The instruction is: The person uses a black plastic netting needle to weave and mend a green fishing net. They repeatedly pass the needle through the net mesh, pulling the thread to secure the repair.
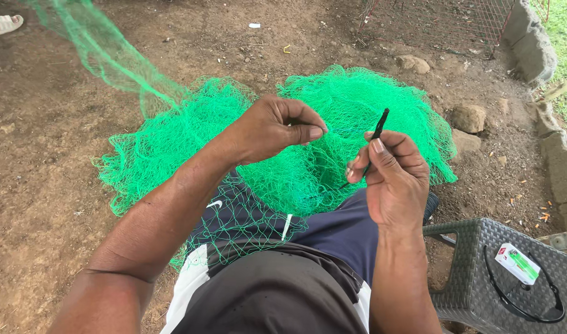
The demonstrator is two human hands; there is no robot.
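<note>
A heap of bright green fishing net [333, 117] fills the middle of the frame, spread on bare brown dirt [42, 179] and draped over the person's dark shorts [333, 238] at lower centre; a strand of it stretches away to the upper left corner. The left hand [272, 128], at centre, has thumb and forefinger pinched together on the fine mesh. The right hand [394, 176], just right of centre, is clamped on a thin black netting needle [376, 133] that tilts up and to the right above the fingers. The two hands are near each other but not touching. At lower right stands a grey woven plastic stool [475, 266] with a black cord [518, 306] and a small white and green packet [517, 263] on it. Stones [469, 117] lie right of the net, and a wire mesh cage [438, 25] stands at the upper right. A sandalled foot [2, 25] shows at the upper left edge.
</note>
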